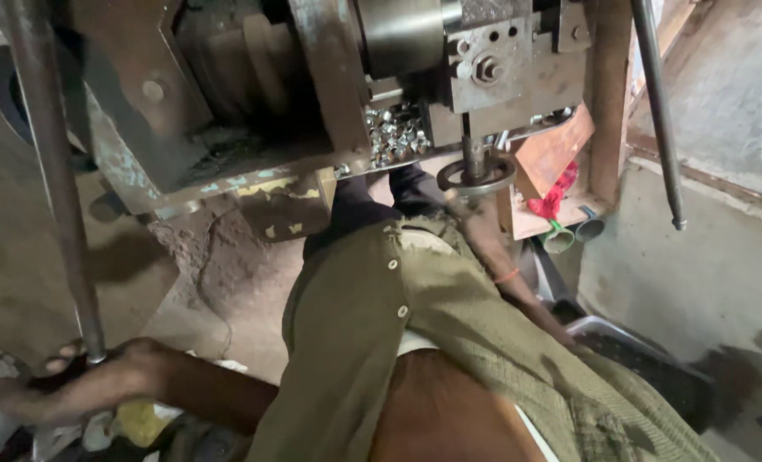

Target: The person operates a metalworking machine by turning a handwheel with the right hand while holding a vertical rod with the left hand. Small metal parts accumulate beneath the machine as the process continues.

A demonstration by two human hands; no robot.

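Both hands apart: left hand (73, 385) clamped on the lever rod (52, 171), right hand (475, 214) blurred beneath the press (475, 68)

Worn, rusty metal press (227, 103), shiny small metal parts (395, 134), coarse olive cloth shirt (449, 342).

An olive-green shirt (449, 342) with small pale buttons fills the centre, with a faint checked weave at 5 o'clock. At 12 o'clock stands a grey-brown rusted metal press (253, 94) flecked with pale turquoise and yellowed paint. Shiny silver small parts (395, 133) sit beside it. At 2 o'clock lie a red cloth (554, 198) and a reddish-brown wooden shelf (561, 145). A thin orange thread circles the right wrist (508, 275). At 7 o'clock, a yellow rag (139, 421).
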